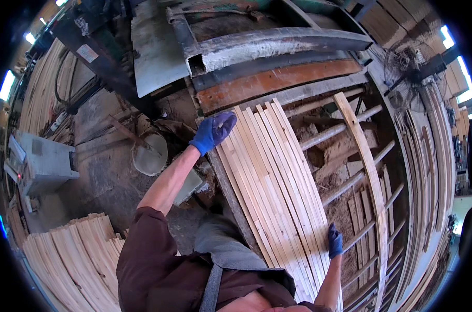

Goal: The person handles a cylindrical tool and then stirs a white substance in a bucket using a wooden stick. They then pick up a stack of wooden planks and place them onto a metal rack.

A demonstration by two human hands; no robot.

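A row of long pale wooden strips (277,182) lies side by side on a metal roller frame in front of me. My left hand (213,132), in a blue glove, is at the far left corner of the row, its fingers curled at the strip ends. Against the right edge of the row, nearer my body, rests my right hand (335,240), also gloved in blue. Its fingers are bent together at the outermost strip, and part of them is hidden. The far ends of the strips are slightly uneven.
A single board (368,166) lies across the rollers to the right. Beyond the row runs a rusty orange beam (277,86). More strips are stacked at lower left (74,260) and far right (428,171). A round container (150,154) and a grey machine box (46,161) stand left.
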